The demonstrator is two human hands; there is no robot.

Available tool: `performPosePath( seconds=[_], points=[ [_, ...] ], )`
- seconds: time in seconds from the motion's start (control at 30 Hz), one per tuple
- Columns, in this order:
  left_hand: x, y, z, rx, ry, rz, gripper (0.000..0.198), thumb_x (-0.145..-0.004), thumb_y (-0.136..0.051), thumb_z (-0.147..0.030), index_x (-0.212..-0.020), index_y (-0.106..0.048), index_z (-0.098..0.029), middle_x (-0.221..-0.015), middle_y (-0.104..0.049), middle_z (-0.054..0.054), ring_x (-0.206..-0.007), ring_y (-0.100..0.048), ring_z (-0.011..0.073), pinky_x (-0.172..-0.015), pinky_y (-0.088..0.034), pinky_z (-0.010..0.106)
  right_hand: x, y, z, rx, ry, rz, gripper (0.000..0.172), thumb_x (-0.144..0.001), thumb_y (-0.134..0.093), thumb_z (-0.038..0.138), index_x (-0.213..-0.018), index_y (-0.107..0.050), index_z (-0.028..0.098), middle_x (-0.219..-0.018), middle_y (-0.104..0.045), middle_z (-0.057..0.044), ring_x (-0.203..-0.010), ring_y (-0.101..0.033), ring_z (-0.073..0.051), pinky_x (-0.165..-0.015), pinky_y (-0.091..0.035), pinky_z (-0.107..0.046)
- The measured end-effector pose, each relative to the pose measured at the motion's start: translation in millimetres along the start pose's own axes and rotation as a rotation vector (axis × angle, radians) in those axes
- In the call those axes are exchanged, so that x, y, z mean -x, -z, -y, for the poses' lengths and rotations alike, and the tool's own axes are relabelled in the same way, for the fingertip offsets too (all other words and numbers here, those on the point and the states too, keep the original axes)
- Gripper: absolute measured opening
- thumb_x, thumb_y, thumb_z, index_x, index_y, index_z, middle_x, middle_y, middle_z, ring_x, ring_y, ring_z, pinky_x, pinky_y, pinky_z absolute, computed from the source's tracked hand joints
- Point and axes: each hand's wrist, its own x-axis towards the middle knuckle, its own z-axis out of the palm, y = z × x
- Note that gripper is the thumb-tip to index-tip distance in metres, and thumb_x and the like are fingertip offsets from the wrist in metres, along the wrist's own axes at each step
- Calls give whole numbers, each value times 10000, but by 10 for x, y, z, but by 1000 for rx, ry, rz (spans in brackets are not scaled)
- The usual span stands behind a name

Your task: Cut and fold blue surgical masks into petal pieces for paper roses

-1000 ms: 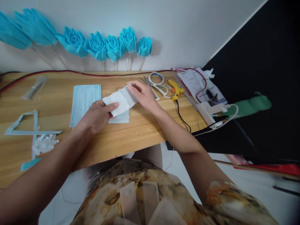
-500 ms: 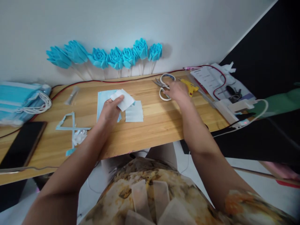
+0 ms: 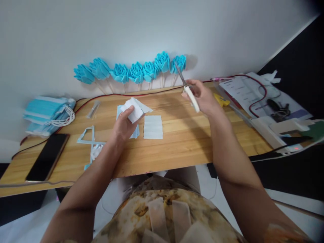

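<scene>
My left hand (image 3: 125, 123) pinches a folded white piece of fabric (image 3: 135, 111) between thumb and fingers. Under and behind it lie light blue sheets (image 3: 135, 132) on the wooden table. A pale square piece (image 3: 153, 127) lies flat just right of that hand. My right hand (image 3: 201, 96) is closed on white-handled scissors (image 3: 191, 98), raised above the table with the blades pointing up and to the left. Behind the scissors' tips is one of the blue fabric flowers (image 3: 178, 64).
More blue flowers (image 3: 136, 72) on sticks lean on the wall. At left are stacked blue masks (image 3: 44, 108), a phone (image 3: 48, 157) and cut strips (image 3: 92, 141). At right are a yellow glue gun (image 3: 222, 100), papers (image 3: 253, 96) and a power strip (image 3: 268, 135).
My right hand has picked the scissors up off the table and turned them. My left hand still holds the white piece. The view has shifted, so things appear further right.
</scene>
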Motion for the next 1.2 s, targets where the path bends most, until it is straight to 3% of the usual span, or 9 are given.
performPosePath(
  seconds=[0.1,0.2,0.37,0.5,0.6,0.77,0.97,1.2],
  points=[
    [17,-22,-28,35,-24,18,311,-722,-855,-261,-983,-686,-249,-1167,-775,49,-1309,-636,266,-1023,-599,351,164,-197,167,-594,48,296,654,-868,-647,703,-1311,-640,222,-1021,-736,-75,-841,-711,-212,-817,-622,-410],
    [42,-21,-53,65,23,102,322,-758,-840,-273,-1044,-697,-233,-1267,-750,51,-1357,-609,296,-1075,-575,400,330,-379,275,-854,1,562,597,-925,-590,700,-1268,-659,215,-1007,-700,-61,-789,-671,-163,-860,-625,-414],
    [26,39,-61,107,72,248,231,-839,-772,-367,-1029,-708,-253,-1411,-679,41,-1373,-596,335,-1094,-555,500,444,-486,281,-990,-61,845,575,-931,-610,691,-1192,-694,185,-878,-631,-21,-731,-600,-123,-868,-623,-389],
    [-25,86,-69,76,5,212,205,-842,-767,-403,-977,-740,-250,-1315,-723,44,-1277,-644,291,-1054,-574,448,479,-553,244,-996,-142,978,607,-943,-579,714,-1193,-692,173,-878,-652,-35,-694,-596,-117,-794,-632,-358],
    [-54,109,-92,42,-19,210,272,-814,-787,-435,-1003,-765,-240,-1284,-732,51,-1247,-648,273,-995,-585,376,526,-635,258,-996,-211,1034,626,-926,-582,738,-1181,-688,176,-860,-662,-31,-660,-595,-112,-773,-643,-357],
    [-71,125,-127,-13,-48,194,473,-792,-780,-477,-1184,-761,-214,-1235,-745,103,-1219,-660,280,-918,-577,337,566,-713,280,-990,-283,1006,650,-889,-614,764,-1139,-697,170,-796,-661,-18,-644,-606,-117,-760,-655,-347],
    [-37,101,-125,-49,-122,177,469,-773,-826,-460,-1161,-751,-207,-1070,-774,80,-1120,-689,244,-939,-545,319,559,-733,237,-984,-317,1026,628,-869,-672,736,-1113,-699,158,-813,-663,-16,-643,-620,-107,-762,-663,-338],
    [18,50,-125,-51,-115,193,494,-740,-866,-438,-1167,-774,-205,-1069,-781,70,-966,-698,204,-856,-554,292,577,-756,215,-960,-280,1001,659,-873,-667,736,-1155,-686,140,-819,-676,-14,-652,-642,-107,-772,-660,-339]
  ],
)
